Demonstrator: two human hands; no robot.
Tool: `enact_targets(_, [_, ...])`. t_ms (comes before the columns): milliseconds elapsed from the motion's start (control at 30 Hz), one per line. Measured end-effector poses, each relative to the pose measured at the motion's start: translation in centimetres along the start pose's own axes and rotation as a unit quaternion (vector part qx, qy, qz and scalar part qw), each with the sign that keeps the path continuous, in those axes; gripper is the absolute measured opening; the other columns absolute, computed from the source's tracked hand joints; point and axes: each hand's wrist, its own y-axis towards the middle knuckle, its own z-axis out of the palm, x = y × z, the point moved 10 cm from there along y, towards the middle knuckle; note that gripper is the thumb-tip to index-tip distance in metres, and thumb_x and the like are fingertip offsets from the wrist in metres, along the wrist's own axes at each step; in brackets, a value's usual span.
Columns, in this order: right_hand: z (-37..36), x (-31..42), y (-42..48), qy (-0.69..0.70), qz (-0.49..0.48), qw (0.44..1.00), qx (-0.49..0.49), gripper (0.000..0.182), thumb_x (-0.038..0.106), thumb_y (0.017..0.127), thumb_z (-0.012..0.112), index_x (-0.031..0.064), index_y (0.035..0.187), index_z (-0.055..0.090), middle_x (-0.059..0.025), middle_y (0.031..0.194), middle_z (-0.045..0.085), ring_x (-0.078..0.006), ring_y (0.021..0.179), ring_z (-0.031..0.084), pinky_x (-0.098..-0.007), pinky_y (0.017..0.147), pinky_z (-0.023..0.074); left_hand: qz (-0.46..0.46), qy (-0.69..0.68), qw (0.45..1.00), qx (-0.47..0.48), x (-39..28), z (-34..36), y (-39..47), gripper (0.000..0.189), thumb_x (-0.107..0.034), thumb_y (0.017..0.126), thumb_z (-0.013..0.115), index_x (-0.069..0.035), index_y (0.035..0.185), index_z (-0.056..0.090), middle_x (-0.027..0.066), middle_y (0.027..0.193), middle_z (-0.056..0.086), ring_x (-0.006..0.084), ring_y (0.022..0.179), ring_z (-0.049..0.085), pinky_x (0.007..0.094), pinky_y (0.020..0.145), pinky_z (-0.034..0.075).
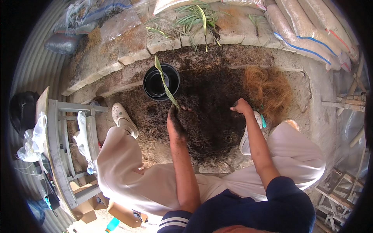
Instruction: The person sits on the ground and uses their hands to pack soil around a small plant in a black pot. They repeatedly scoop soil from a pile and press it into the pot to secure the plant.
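My left hand point(176, 116), dark with soil, is closed around the base of a long variegated snake plant leaf point(163, 78). The leaf slants up and left across a round black plastic pot point(148, 83). What lies inside my left hand, such as roots or soil, is hidden. My right hand point(241, 107) hangs above the right part of the dark soil heap point(212, 116), its fingers curled and its fingertips dirty; whether it holds a pinch of soil I cannot tell. Brown coconut fibre point(268, 87) lies in a loose clump just beyond it, to the right.
Leafy plants point(195, 17) lie on the concrete ledge point(166, 42) at the back. Filled woven sacks point(294, 26) are stacked at the back right. A wooden table point(52, 139) stands at the left, near a cardboard box point(125, 212). My clogs point(125, 119) flank the soil.
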Motion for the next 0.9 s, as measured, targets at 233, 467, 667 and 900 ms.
enact_targets(233, [2.2,4.3,3.7,0.27,-0.099,0.954,0.08,0.055,0.043,0.081,0.075,-0.0078,0.098,0.063,-0.0119,0.086,0.067,-0.0205,0.08,0.062,-0.0368,0.084,0.0503,0.011,0.039,0.999,-0.001,-0.2,0.0,0.2,0.031,-0.027,0.101,0.034,-0.008,0.089,0.055,0.0089,0.079,0.059,0.024,0.074,0.06,0.0382,0.069,0.053])
enact_targets(467, [4.0,7.4,6.0,0.336,-0.045,0.94,0.044,0.058,0.048,0.092,0.059,-0.0029,0.121,0.057,-0.0136,0.105,0.064,-0.0213,0.09,0.062,-0.0377,0.089,0.0486,-0.005,0.025,1.0,-0.018,-0.1,-0.2,0.3,0.031,-0.028,0.1,0.033,-0.009,0.092,0.055,0.0101,0.081,0.06,0.0234,0.072,0.06,0.0376,0.062,0.051])
enact_targets(667, [6.8,9.9,5.3,0.219,-0.102,0.969,0.042,0.056,0.039,0.096,0.055,-0.0045,0.13,0.051,-0.0219,0.116,0.062,-0.0347,0.114,0.057,-0.0444,0.1,0.0433,0.011,0.017,1.0,-0.007,-0.4,-0.3,0.6,0.032,-0.031,0.1,0.037,-0.009,0.087,0.056,0.0052,0.076,0.059,0.0224,0.075,0.061,0.0395,0.07,0.053])
enact_targets(900, [8.5,12.3,5.5,0.074,-0.201,0.972,-0.093,0.059,0.031,0.099,0.046,-0.0085,0.141,0.035,-0.0321,0.148,0.027,-0.0446,0.138,0.027,-0.0484,0.112,0.0291,0.009,0.048,0.998,-0.036,-0.6,0.2,-0.1,0.029,-0.027,0.1,0.036,-0.007,0.105,0.057,0.0075,0.089,0.061,0.0206,0.074,0.061,0.0344,0.064,0.052])
